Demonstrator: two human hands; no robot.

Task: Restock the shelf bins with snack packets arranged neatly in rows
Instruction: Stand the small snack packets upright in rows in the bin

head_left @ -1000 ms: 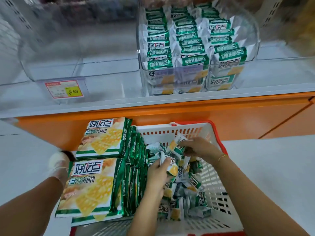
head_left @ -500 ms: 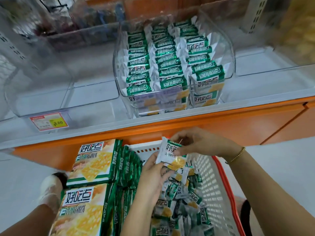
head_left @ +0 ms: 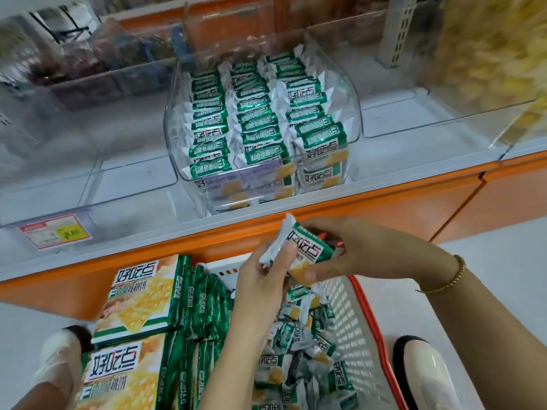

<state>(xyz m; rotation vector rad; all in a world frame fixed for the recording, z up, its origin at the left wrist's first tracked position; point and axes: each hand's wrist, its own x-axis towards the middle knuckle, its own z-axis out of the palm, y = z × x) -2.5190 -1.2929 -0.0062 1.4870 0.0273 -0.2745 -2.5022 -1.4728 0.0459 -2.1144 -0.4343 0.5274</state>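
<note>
Both hands hold a small stack of green-and-white snack packets [head_left: 305, 250] above the basket [head_left: 358, 329], just below the shelf's orange front edge. My left hand [head_left: 266, 279] grips the stack from the left and below; my right hand [head_left: 352, 250] pinches it from the right. Loose packets [head_left: 299, 359] of the same kind fill the basket's right side. On the shelf above, a clear bin [head_left: 352, 93] holds three neat rows of these packets [head_left: 260, 119].
Large green snack boxes [head_left: 139, 297] stand in the basket's left half. An empty clear bin [head_left: 88, 184] with a price tag [head_left: 54, 232] lies left of the filled one; another clear bin [head_left: 429, 119] lies right. Shoes [head_left: 420, 371] flank the basket on the white floor.
Both hands rose out of the basket with packets gathered into a stack, and the view tilted up toward the shelf bin.
</note>
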